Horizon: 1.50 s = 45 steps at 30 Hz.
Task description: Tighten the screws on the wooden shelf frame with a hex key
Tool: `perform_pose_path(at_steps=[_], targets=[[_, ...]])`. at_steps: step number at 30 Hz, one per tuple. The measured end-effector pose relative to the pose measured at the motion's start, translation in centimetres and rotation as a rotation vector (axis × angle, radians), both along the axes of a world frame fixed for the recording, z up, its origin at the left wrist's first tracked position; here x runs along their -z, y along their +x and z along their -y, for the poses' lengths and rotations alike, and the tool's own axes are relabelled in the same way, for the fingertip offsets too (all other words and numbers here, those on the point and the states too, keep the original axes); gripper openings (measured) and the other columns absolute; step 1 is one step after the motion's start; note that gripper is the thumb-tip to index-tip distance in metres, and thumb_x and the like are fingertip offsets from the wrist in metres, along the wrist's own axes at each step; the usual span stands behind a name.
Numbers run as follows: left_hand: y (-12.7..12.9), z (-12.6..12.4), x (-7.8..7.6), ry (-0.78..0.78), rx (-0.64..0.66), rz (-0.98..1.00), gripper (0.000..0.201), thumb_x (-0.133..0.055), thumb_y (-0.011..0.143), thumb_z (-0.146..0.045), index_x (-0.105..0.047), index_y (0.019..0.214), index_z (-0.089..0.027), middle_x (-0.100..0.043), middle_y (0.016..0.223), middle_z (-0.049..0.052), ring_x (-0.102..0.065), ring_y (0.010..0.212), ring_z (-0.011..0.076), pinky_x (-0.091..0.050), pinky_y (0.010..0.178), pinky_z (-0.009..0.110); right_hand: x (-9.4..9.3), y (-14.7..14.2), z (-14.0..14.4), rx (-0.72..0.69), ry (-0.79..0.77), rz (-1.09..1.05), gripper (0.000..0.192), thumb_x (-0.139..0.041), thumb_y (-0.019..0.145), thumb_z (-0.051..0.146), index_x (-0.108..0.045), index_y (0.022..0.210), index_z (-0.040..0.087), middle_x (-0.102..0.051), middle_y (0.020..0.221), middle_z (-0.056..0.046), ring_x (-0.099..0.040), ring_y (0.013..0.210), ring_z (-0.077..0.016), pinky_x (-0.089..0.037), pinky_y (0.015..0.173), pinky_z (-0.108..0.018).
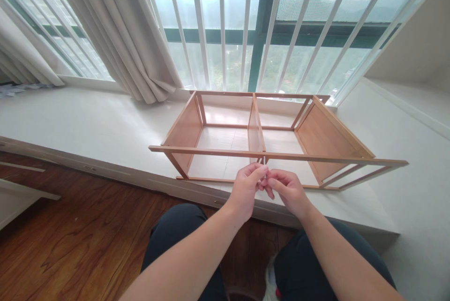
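A wooden shelf frame [225, 152] lies on its side on the white window ledge, its open bays facing up. Close to the middle of its near rail, my left hand [246, 188] pinches a thin silver metal rod [265, 161] that stands roughly upright. The rod's top end reaches the rail beside the middle divider [255, 125]; whether it touches the wood I cannot tell. My right hand [288, 191] is closed at the rod's lower end, thumb and fingertips together against the left fingers. What those fingertips grip is hidden.
Behind the frame is a window with white vertical bars [222, 24]. A beige curtain [123, 33] hangs to the left, and a white wall [404, 151] rises at the right. Below the ledge [87, 118] are my knees and a wooden floor [87, 240]. White furniture [21, 200] stands at far left.
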State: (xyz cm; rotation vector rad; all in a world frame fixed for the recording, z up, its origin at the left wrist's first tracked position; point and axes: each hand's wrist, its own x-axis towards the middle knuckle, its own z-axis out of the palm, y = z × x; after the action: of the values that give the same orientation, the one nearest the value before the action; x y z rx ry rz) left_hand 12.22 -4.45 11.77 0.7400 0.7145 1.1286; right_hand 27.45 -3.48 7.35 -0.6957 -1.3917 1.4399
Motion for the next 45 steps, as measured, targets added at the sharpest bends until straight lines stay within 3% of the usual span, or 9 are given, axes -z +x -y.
perform_pose_path(at_steps=[12,19,26,32,40,45], targets=[[0.0,0.1,-0.6,-0.100,-0.040,0.011,0.028,-0.076,0.078,-0.041,-0.068,0.076,-0.015,-0.058,0.066,-0.001,-0.057,0.055,0.0107,-0.035,0.059,0.026,0.5,0.3,0.5,0.103,0.044,-0.025,0.010,-0.071,0.096,0.030,-0.073,0.089,0.023,-0.062,0.062,0.002,-0.059,0.063,-0.0147,-0.050,0.066,-0.031],[0.3,0.3,-0.4,-0.148,0.012,0.043,0.030,-0.072,0.081,-0.044,-0.071,0.078,-0.014,-0.061,0.063,0.002,-0.061,0.055,0.0158,-0.034,0.060,0.028,-0.7,0.0,1.1,0.242,0.137,0.058,0.015,-0.071,0.096,0.029,-0.073,0.084,0.021,-0.061,0.061,0.003,-0.058,0.059,-0.0128,-0.052,0.065,-0.030],[0.5,0.3,-0.5,-0.234,-0.045,0.095,0.029,-0.082,0.073,-0.041,-0.076,0.078,-0.013,-0.064,0.070,0.002,-0.058,0.062,0.0110,-0.035,0.061,0.024,-1.8,-0.2,1.4,0.407,0.356,0.277,0.014,-0.069,0.097,0.027,-0.071,0.084,0.022,-0.069,0.070,0.002,-0.062,0.061,-0.0111,-0.051,0.060,-0.023],[0.6,0.3,-0.6,-0.274,-0.043,0.126,0.031,-0.084,0.071,-0.042,-0.075,0.078,-0.013,-0.067,0.078,0.004,-0.059,0.073,0.0129,-0.041,0.067,0.026,-2.7,-0.9,1.8,0.561,0.607,0.450,0.012,-0.071,0.094,0.021,-0.069,0.083,0.021,-0.072,0.072,0.002,-0.063,0.062,-0.0108,-0.051,0.061,-0.022],[0.7,0.3,-1.7,-0.351,-0.038,0.205,0.034,-0.088,0.064,-0.040,-0.075,0.079,-0.012,-0.069,0.076,0.002,-0.066,0.075,0.0149,-0.045,0.068,0.026,-3.9,-2.2,1.5,0.708,0.753,0.509,0.020,-0.076,0.091,0.021,-0.063,0.075,0.020,-0.062,0.062,0.004,-0.056,0.055,-0.0090,-0.046,0.056,-0.022],[0.8,0.3,-2.1,-0.404,-0.064,0.271,0.025,-0.085,0.067,-0.033,-0.073,0.076,-0.013,-0.069,0.073,0.001,-0.066,0.070,0.0125,-0.047,0.069,0.025,-4.2,-2.7,1.4,0.774,0.776,0.594,0.028,-0.078,0.090,0.030,-0.059,0.071,0.021,-0.062,0.062,0.002,-0.056,0.055,-0.0107,-0.045,0.055,-0.024]])
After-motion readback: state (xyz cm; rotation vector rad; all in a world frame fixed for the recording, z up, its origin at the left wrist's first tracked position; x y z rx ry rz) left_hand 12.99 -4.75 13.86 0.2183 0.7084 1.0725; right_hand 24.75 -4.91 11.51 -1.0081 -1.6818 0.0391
